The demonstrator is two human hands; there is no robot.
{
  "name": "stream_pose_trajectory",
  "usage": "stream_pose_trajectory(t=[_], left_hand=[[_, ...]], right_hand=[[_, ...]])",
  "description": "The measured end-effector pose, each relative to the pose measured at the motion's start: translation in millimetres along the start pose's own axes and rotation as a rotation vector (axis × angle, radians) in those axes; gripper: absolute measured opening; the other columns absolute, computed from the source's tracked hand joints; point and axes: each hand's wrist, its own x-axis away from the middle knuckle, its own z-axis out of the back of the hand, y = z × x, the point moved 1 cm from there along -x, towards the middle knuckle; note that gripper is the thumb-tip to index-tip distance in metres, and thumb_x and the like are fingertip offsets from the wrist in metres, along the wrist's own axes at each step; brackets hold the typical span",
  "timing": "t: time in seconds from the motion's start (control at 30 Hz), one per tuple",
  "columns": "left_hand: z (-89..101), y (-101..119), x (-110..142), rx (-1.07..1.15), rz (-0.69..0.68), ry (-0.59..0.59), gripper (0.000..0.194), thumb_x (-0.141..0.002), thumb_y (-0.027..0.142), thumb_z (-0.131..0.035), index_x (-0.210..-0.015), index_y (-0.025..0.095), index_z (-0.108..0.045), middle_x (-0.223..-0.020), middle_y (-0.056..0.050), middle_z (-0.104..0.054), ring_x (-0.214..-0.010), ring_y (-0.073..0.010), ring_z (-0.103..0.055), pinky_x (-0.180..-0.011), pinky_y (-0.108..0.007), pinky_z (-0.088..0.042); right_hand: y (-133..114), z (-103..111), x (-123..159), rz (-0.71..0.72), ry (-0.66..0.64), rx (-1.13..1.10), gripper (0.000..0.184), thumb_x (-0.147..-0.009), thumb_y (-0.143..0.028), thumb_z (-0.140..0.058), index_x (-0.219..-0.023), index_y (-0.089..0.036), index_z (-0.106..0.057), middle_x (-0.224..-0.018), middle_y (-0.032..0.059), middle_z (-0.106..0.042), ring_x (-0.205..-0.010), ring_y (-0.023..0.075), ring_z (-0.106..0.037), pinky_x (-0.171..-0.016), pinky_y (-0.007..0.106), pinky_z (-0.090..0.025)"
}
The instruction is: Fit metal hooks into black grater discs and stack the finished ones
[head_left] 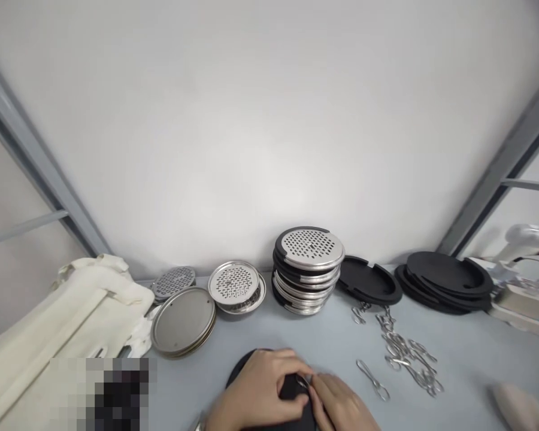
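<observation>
At the bottom centre a black round plate (291, 388) lies under both hands. My left hand (261, 388) curls over it, with index finger and thumb closed around its surface. My right hand (344, 406) pinches a small shiny metal loop clip (302, 381) at the plate, opposite the left fingertips. How the clip sits on the plate is partly hidden by the fingers. To the right on the table lie a single metal loop clip (372, 379) and a loose pile of similar clips (402, 350).
Behind stands a stack of perforated metal discs with black rims (309, 269). Grey plates (184, 320) and grater-like discs (233, 284) sit left of it. Black plates (449, 278) are stacked at right. Cream cloth (81, 317) lies left. A blurred, hand-like shape (516, 407) shows lower right.
</observation>
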Motion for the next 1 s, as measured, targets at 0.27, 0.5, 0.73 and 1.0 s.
stream_pose_trajectory(t=[0.27,0.5,0.73,1.0], left_hand=[[7.5,1,-4,-0.167,-0.118,0.008,0.031,-0.078,0.021,-0.066,-0.108,0.027,-0.069,-0.098,0.003,-0.069,-0.061,-0.0101,-0.053,-0.063,-0.021,-0.045],[3.1,6,4,-0.254,-0.199,0.003,0.041,-0.084,0.018,-0.057,-0.124,0.026,-0.059,-0.119,-0.001,-0.064,-0.103,-0.0194,-0.062,-0.091,-0.029,-0.046],[-0.3,8,15,-0.365,-0.218,0.034,0.033,-0.090,0.020,-0.052,-0.123,0.025,-0.055,-0.116,-0.003,-0.062,-0.101,-0.0207,-0.062,-0.086,-0.031,-0.048],[-0.1,10,17,-0.447,-0.248,0.022,0.023,-0.093,0.020,-0.048,-0.115,0.023,-0.056,-0.111,-0.004,-0.061,-0.095,-0.0198,-0.063,-0.080,-0.029,-0.047]], right_hand=[[-16,27,-17,-0.113,-0.081,-0.068,0.026,-0.098,-0.020,-0.034,-0.089,-0.019,-0.059,-0.085,0.0099,-0.069,-0.078,0.0239,-0.066,-0.070,0.036,-0.051],[-15,29,-17,-0.075,-0.049,-0.084,0.027,-0.100,-0.022,-0.032,-0.097,-0.017,-0.058,-0.086,0.0093,-0.070,-0.076,0.0207,-0.065,-0.070,0.032,-0.046],[-19,24,-13,-0.092,-0.018,-0.002,0.032,-0.101,-0.024,-0.031,-0.084,-0.018,-0.056,-0.075,0.0061,-0.063,-0.068,0.0191,-0.059,-0.064,0.030,-0.042],[-21,29,-10,-0.059,-0.034,-0.053,0.034,-0.102,-0.025,-0.029,-0.090,-0.017,-0.060,-0.074,0.0045,-0.061,-0.066,0.0173,-0.058,-0.065,0.029,-0.042]])
